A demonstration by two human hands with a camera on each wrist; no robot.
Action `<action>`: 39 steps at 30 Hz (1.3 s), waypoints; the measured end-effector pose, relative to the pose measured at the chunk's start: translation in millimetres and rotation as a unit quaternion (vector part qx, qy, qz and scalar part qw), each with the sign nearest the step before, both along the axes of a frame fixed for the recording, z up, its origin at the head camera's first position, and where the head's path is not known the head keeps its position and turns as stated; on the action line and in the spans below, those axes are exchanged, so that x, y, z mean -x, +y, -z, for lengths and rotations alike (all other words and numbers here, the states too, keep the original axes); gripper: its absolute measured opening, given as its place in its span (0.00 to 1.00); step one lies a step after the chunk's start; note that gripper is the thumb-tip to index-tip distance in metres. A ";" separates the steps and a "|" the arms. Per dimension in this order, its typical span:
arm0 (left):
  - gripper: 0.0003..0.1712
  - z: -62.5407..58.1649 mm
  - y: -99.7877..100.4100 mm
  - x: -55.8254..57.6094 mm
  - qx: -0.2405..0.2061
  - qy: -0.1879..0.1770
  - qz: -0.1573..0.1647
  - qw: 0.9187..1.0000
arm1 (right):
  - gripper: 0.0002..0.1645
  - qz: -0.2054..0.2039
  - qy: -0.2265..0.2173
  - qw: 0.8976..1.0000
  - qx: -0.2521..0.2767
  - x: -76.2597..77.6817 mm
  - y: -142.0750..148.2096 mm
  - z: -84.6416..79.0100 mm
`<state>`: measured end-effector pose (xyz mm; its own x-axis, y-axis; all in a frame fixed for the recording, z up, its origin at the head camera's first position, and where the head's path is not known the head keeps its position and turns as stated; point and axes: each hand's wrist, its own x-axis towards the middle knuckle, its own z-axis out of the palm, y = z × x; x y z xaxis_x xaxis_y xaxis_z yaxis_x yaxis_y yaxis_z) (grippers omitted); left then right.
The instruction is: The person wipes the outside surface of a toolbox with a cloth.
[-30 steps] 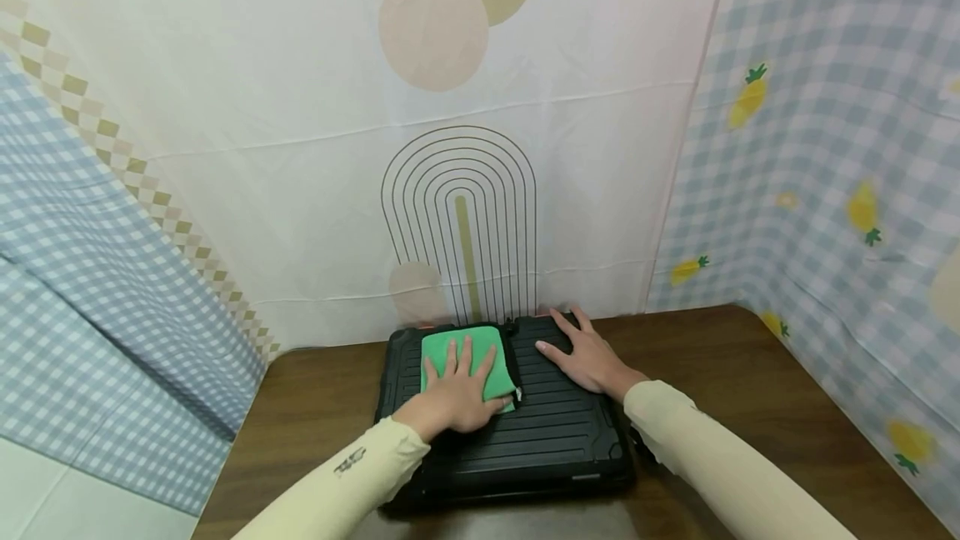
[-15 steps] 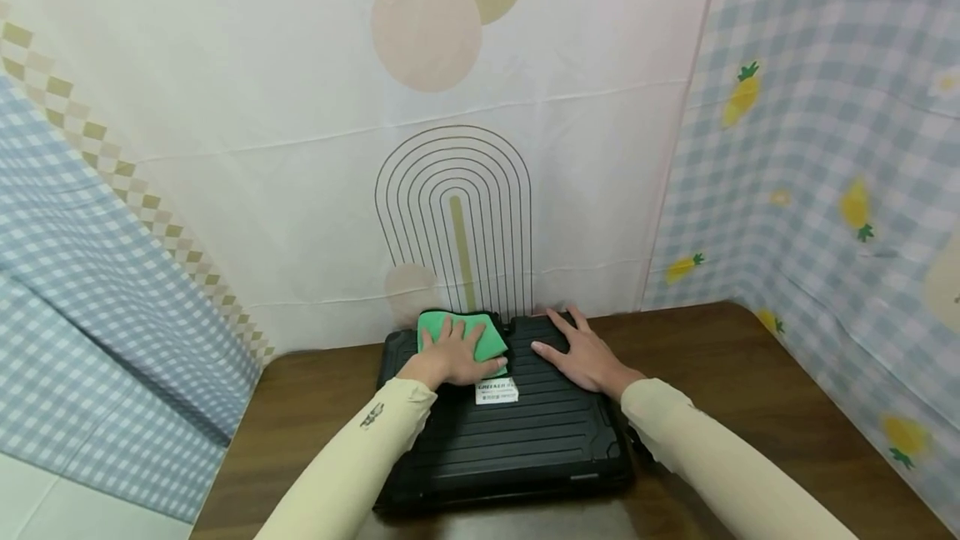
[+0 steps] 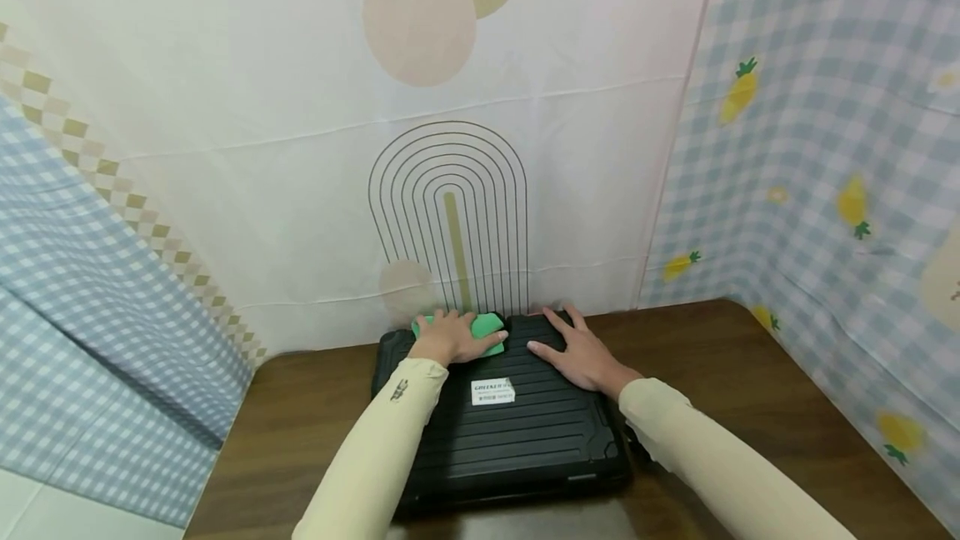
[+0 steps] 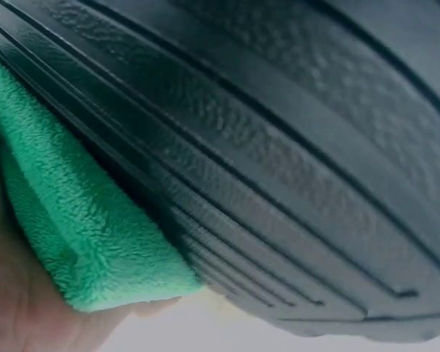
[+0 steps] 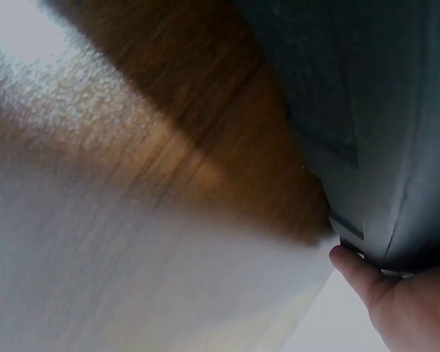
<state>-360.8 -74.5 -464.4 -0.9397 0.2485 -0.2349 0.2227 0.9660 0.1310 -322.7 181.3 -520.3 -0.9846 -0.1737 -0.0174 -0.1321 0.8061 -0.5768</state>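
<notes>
A black ribbed hard case [image 3: 517,440] with a white label [image 3: 492,391] lies flat on the wooden table. On its far left part my left hand [image 3: 450,338] presses a green cloth [image 3: 489,327], the fingers reaching toward the far edge. The left wrist view shows the fluffy cloth [image 4: 95,227] bunched between that hand [image 4: 29,308] and the ribbed lid [image 4: 279,169]. My right hand [image 3: 585,357] rests spread on the case's far right part. In the right wrist view, part of this hand [image 5: 403,301] appears beside the case's side wall [image 5: 374,147].
The wooden table [image 3: 705,357] extends to both sides of the case. Right behind the table hangs a white patterned curtain [image 3: 300,215]. Blue checked cloth hangs at the left [image 3: 97,257] and at the right [image 3: 795,148].
My left hand has slid the green cloth away from me to the case's far edge, uncovering the white label. The right hand stays in place on the case.
</notes>
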 end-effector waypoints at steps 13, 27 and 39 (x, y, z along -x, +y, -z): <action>0.58 1.1 -1.0 6.8 -0.012 0.000 -0.029 0.999 | 0.56 0.004 0.005 1.000 -0.008 2.6 -0.1 -0.3; 0.58 -1.2 -32.7 6.4 -0.033 -0.015 -0.037 0.999 | 0.56 0.008 0.002 1.000 -0.005 2.7 -2.2 1.9; 0.62 1.0 -85.0 5.1 -0.057 -0.030 -0.085 0.994 | 0.57 0.006 0.002 1.000 0.000 0.8 -0.1 4.4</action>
